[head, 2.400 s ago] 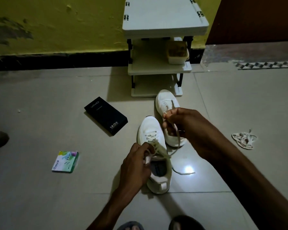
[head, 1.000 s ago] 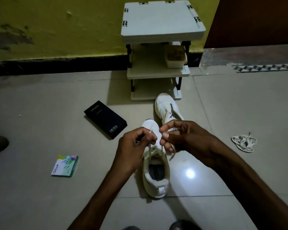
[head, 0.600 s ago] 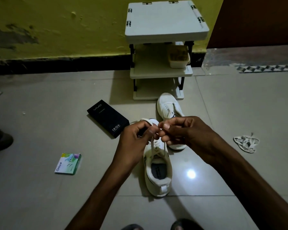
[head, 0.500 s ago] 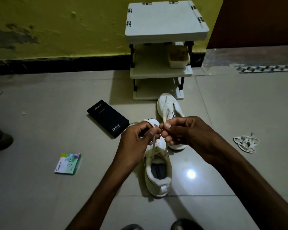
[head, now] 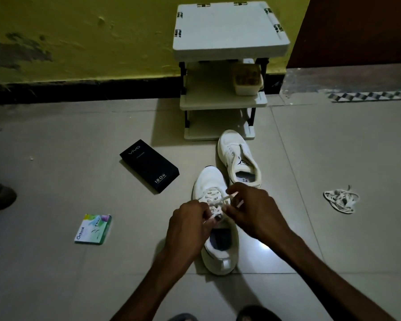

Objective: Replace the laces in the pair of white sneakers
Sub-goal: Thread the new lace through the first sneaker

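The near sneaker [head: 209,181] lies on the floor [head: 79,274] toe at 12 o'clock, heel at 6, and across its top eyelets the lace [head: 220,198] runs 9 to 3 between the left hand [head: 188,228] and right hand [head: 255,214], each pinching one end in curled fingers, equally near

Laced white sneaker [head: 208,184] lies before unlaced white sneaker [head: 237,156] on the tiled floor [head: 56,181]; black cardboard box [head: 149,166] left, tangled lace bundle [head: 340,201] right, white plastic rack [head: 229,26] behind.
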`<control>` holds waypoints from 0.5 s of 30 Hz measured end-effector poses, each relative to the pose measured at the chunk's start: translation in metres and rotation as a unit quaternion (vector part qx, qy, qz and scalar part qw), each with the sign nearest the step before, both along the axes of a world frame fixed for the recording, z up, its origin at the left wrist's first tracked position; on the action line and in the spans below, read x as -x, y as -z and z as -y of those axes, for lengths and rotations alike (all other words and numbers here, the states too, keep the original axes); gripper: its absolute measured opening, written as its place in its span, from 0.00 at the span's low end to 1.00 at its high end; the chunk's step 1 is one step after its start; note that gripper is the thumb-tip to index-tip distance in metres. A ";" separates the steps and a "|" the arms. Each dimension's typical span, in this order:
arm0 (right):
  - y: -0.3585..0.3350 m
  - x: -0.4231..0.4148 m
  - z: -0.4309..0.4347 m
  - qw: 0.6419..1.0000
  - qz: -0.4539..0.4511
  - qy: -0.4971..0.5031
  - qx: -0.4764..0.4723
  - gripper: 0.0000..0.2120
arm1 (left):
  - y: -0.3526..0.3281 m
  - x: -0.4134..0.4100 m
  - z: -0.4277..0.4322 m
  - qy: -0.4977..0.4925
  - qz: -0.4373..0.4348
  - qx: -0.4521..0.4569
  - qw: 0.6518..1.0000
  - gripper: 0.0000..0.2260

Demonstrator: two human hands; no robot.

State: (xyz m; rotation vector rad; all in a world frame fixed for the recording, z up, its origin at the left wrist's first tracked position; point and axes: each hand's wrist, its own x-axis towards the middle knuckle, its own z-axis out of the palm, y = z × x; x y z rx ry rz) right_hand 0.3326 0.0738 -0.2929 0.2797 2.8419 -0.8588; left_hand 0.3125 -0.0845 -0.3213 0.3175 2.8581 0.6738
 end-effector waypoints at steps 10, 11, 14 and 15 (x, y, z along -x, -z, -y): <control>0.041 -0.026 0.023 0.995 -0.057 0.059 0.064 0.29 | 0.012 0.009 0.014 -0.078 0.196 -0.306 0.928 0.06; 0.045 -0.029 0.025 0.993 -0.072 0.063 0.071 0.29 | 0.013 0.011 0.013 -0.116 0.267 -0.347 0.891 0.06; 0.052 -0.034 0.032 0.982 -0.110 0.105 0.113 0.23 | 0.012 0.016 0.008 -0.227 0.399 -0.432 0.776 0.07; 0.053 -0.036 0.033 0.977 -0.127 0.105 0.133 0.20 | 0.009 0.019 0.007 -0.249 0.420 -0.452 0.747 0.09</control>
